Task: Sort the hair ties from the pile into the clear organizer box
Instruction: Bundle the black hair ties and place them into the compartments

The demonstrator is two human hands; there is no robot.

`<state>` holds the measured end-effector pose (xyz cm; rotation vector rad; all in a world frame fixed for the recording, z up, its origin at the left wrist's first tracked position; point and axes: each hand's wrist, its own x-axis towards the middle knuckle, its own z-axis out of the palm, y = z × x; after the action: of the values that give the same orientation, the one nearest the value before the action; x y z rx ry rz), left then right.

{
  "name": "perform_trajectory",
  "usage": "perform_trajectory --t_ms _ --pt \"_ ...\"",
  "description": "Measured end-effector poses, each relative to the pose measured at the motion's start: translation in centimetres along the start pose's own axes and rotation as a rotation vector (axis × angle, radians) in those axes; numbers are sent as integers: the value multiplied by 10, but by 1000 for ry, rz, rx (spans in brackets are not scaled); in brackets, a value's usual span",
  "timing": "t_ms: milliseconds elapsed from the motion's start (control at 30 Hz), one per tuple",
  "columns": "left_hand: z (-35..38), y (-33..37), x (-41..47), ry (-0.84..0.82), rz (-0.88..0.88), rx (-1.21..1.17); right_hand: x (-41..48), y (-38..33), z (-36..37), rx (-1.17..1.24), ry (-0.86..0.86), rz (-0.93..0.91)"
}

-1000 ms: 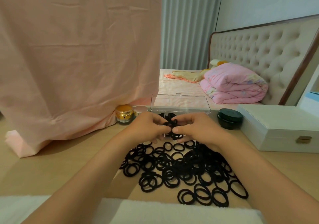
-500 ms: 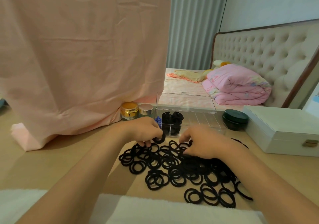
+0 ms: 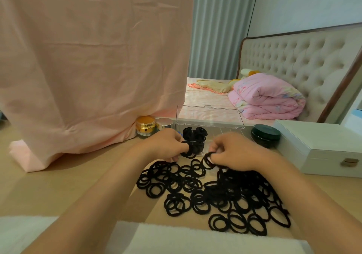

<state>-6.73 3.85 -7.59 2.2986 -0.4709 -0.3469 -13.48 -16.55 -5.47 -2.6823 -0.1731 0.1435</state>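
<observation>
Mid-frame, the left hand (image 3: 166,146) pinches a hair tie (image 3: 188,153), the right hand (image 3: 235,152) pinches another off the pile (image 3: 225,195); tangled neighbours might drag along and spill beside the clear organizer box (image 3: 210,116)

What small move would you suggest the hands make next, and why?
Probably carry the left hand forward and drop its hair ties into the clear organizer box: it grips them at the box's near edge, the lid stands open, and the right hand pinches another tie at the pile.

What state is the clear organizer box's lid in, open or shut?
Open: the lid stands raised behind the clear organizer box, leaving hair ties in its compartments uncovered.
</observation>
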Motion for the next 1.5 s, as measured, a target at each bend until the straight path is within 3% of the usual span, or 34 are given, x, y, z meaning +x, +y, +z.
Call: perform_trajectory --t_ms 200,467,633,767,833,933,1000,1067,1500 --pt "13 5 1 6 -4 -213 -7 -5 -13 663 -40 -26" --pt "16 8 -3 -250 7 -699 4 -12 14 465 272 103" --pt "15 6 -4 -207 16 -470 9 -12 17 450 227 94" --pt "3 -2 -4 -183 -21 -448 4 -7 11 634 94 35" --pt "-4 -5 -3 -94 -58 -410 6 -5 11 543 66 3" --pt "-13 -9 -2 89 -90 -247 8 -6 20 -8 97 -121" --pt "-18 -10 -2 117 -72 -205 9 -8 28 -305 33 -153" --pt "-19 -10 -4 103 -59 -183 13 -7 34 -444 -12 -140" --pt "-6 -7 -1 25 -16 -39 17 -1 33 -449 -116 -77"
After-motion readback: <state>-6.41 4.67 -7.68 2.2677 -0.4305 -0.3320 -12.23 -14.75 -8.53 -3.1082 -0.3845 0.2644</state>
